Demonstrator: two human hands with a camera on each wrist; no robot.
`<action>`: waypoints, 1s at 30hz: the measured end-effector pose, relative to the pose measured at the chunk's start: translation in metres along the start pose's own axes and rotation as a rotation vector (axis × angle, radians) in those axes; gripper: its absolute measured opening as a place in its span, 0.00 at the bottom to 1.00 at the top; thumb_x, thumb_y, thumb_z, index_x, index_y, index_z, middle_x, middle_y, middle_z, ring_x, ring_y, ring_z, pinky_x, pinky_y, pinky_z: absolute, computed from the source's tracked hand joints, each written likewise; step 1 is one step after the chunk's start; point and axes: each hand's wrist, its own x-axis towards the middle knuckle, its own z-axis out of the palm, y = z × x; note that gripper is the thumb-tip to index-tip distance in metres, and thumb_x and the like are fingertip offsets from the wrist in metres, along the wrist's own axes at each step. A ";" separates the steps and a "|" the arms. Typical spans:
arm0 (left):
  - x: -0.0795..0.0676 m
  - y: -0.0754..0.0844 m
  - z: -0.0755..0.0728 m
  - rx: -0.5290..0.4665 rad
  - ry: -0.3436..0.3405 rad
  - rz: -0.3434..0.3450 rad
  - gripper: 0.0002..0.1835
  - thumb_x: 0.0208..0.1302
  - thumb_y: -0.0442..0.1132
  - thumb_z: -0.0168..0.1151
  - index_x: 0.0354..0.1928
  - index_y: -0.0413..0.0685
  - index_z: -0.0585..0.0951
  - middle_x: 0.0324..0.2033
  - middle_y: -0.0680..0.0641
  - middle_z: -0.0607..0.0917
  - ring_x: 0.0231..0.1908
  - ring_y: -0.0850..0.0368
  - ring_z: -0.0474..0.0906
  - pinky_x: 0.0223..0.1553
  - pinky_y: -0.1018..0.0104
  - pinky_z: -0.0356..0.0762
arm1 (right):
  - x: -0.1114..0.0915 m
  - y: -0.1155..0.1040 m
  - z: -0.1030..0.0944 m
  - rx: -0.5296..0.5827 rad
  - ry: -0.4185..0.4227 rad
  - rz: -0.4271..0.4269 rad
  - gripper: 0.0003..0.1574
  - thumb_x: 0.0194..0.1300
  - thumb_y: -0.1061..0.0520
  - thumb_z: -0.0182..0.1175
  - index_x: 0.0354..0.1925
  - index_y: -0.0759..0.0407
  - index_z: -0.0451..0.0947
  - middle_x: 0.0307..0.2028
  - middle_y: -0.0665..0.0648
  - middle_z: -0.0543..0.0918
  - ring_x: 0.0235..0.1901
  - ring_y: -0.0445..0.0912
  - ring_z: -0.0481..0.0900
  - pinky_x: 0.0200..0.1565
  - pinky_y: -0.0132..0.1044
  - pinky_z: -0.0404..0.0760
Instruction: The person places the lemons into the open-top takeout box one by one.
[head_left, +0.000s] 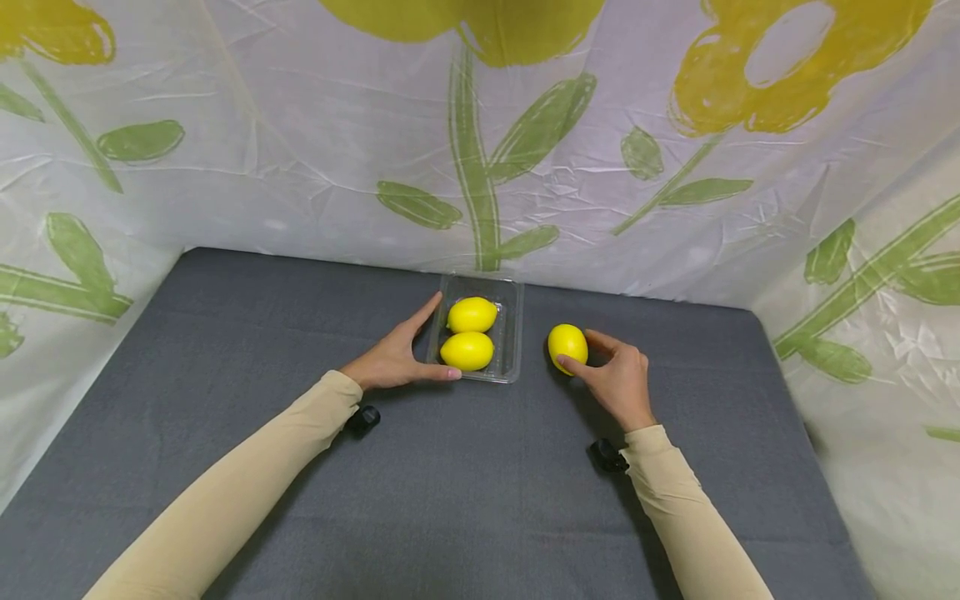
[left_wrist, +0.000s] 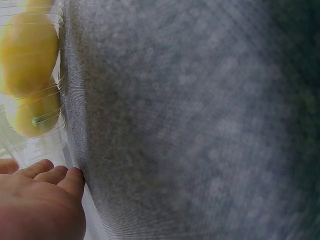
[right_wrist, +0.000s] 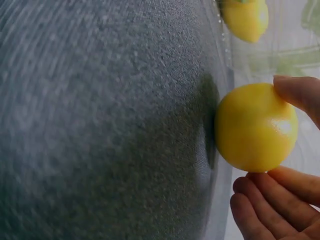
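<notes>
A clear plastic tray [head_left: 510, 333] lies on the dark grey table cloth, with two yellow lemons in it: the far lemon [head_left: 472, 315] and the near lemon [head_left: 467, 352]. My left hand [head_left: 390, 354] spreads at the tray's left side, its thumb along the near rim and its index finger reaching forward. In the left wrist view its straight fingers touch the clear wall. To the right of the tray, my right hand [head_left: 618, 379] pinches a third lemon [head_left: 567, 348] between thumb and fingers, close over the cloth.
The grey cloth [head_left: 465, 500] covers the table. A pale curtain [head_left: 300, 167] printed with yellow flowers hangs behind the table's far edge and along both sides. Small black devices sit at the left wrist [head_left: 364, 420] and right wrist [head_left: 606, 456].
</notes>
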 end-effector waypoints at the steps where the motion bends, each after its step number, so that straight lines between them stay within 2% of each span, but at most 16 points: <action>1: 0.000 0.000 0.000 0.000 0.000 0.001 0.69 0.52 0.59 0.79 0.82 0.63 0.37 0.80 0.53 0.40 0.79 0.48 0.38 0.74 0.38 0.45 | 0.000 0.000 0.001 -0.003 -0.005 0.002 0.41 0.54 0.47 0.80 0.60 0.66 0.81 0.51 0.67 0.86 0.54 0.60 0.82 0.64 0.60 0.63; 5: 0.000 0.000 0.000 -0.002 0.001 0.007 0.69 0.52 0.59 0.79 0.82 0.63 0.37 0.80 0.53 0.41 0.79 0.47 0.38 0.74 0.37 0.46 | 0.002 -0.001 0.003 -0.008 -0.009 0.001 0.40 0.53 0.47 0.80 0.59 0.65 0.82 0.49 0.66 0.87 0.51 0.59 0.83 0.63 0.59 0.64; 12: 0.000 0.000 0.000 -0.009 0.001 0.005 0.69 0.51 0.59 0.79 0.82 0.65 0.37 0.80 0.53 0.40 0.79 0.47 0.38 0.73 0.37 0.45 | 0.002 0.000 0.004 0.005 0.019 0.009 0.38 0.52 0.49 0.81 0.58 0.65 0.83 0.47 0.64 0.88 0.48 0.57 0.86 0.52 0.54 0.77; 16: 0.000 0.000 0.000 -0.011 0.000 0.003 0.69 0.51 0.60 0.79 0.82 0.66 0.37 0.80 0.53 0.40 0.79 0.47 0.38 0.73 0.37 0.45 | 0.003 -0.003 0.004 0.030 0.041 0.002 0.37 0.52 0.50 0.81 0.58 0.64 0.83 0.47 0.63 0.88 0.47 0.55 0.86 0.49 0.52 0.81; 24: 0.000 -0.001 0.000 -0.001 0.001 0.019 0.69 0.52 0.59 0.79 0.82 0.64 0.37 0.80 0.52 0.40 0.79 0.47 0.38 0.74 0.37 0.45 | 0.012 -0.026 0.005 0.146 0.044 -0.060 0.37 0.50 0.54 0.81 0.57 0.65 0.83 0.49 0.63 0.87 0.47 0.56 0.87 0.51 0.51 0.83; 30: 0.000 -0.001 0.001 0.009 0.003 0.012 0.69 0.51 0.60 0.79 0.82 0.64 0.37 0.80 0.51 0.41 0.79 0.47 0.38 0.74 0.37 0.46 | 0.020 -0.051 0.014 0.207 -0.004 -0.066 0.38 0.51 0.55 0.81 0.59 0.64 0.82 0.51 0.63 0.87 0.49 0.55 0.86 0.58 0.52 0.78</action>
